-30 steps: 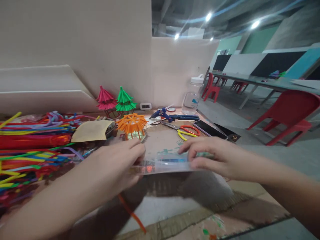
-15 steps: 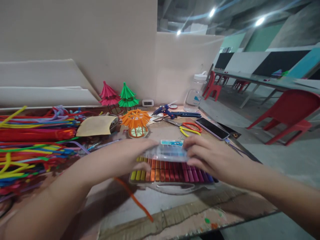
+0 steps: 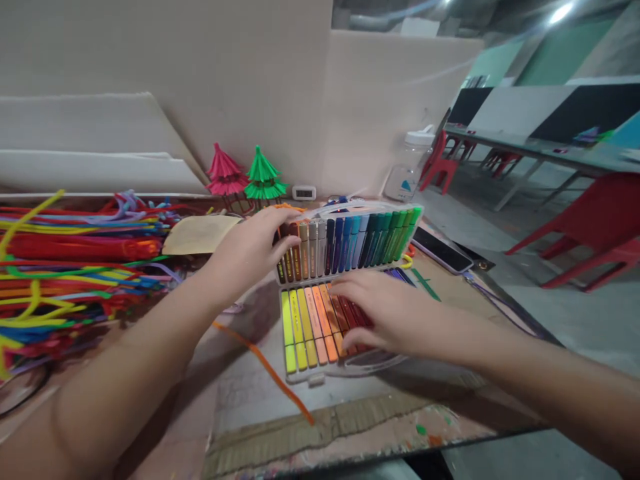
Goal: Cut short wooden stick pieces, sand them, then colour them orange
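A clear plastic marker case (image 3: 327, 373) lies open on the table, its back half tilted up. Yellow, orange and red markers (image 3: 303, 327) fill the front half. Brown, grey, blue and green markers (image 3: 345, 243) stand in the raised half. My left hand (image 3: 253, 240) grips the raised half at its left end, thumb in front and fingers at the top edge. Over the red markers in the front half, my right hand (image 3: 393, 310) rests with thumb and fingers apart, hiding part of that row. Whether its fingertips press on a marker cannot be made out.
Many coloured pipe cleaners (image 3: 80, 267) pile up at left. One orange pipe cleaner (image 3: 265, 363) lies before the case. Behind stand pink (image 3: 226, 170) and green (image 3: 263, 175) pipe-cleaner trees and a water bottle (image 3: 405, 167). A phone (image 3: 443, 250) lies near the right table edge.
The case has gone from a lowered cover to wide open, with its back half raised and markers showing in it. My left hand moved up with it; my right hand came down over the front row.
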A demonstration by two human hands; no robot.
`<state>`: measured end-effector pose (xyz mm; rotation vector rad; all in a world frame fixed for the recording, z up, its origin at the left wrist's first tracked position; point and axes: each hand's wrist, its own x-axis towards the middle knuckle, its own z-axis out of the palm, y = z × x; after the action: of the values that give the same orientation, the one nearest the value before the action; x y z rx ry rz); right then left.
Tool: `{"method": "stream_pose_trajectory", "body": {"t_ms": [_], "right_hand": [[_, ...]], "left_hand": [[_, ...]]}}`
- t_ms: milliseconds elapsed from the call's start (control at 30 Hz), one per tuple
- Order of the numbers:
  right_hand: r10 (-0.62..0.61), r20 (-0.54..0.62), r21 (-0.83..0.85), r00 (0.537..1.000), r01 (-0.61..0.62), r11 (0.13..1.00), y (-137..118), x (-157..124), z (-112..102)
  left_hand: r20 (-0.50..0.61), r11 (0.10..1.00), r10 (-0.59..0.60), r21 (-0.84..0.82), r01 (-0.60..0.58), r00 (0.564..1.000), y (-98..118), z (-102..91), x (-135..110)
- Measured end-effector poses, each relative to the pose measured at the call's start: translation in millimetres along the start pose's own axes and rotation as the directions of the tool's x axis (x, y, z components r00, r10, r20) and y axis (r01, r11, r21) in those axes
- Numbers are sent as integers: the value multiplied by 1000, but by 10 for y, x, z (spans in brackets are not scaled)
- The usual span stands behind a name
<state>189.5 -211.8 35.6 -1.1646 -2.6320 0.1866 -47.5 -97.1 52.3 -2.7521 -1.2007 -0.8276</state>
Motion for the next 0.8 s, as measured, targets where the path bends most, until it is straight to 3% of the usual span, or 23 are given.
{"method": "stream_pose_trajectory", "body": {"t_ms": [100, 200, 400, 633, 800], "right_hand": [[-16, 129, 29, 991, 12, 1000, -92, 32, 216], [-8, 186, 65, 983, -4, 998, -81, 85, 300], [-39, 232, -16, 972, 44, 999, -40, 191, 339], [-85, 316, -119, 945, 128, 985, -158, 351, 300], [-132, 257, -200, 957, 186, 962, -263, 343, 308]], "left_hand": [[0, 1000, 5, 3, -5, 1000, -3, -5, -5], [-2, 1000, -7, 7, 7, 1000, 0, -11, -14], [20, 1000, -12, 28, 12, 1000, -7, -8, -23], [46, 1000, -3, 20, 2, 999, 2, -41, -28], [58, 1000, 8, 2, -8, 998, -10, -38, -39]]}}
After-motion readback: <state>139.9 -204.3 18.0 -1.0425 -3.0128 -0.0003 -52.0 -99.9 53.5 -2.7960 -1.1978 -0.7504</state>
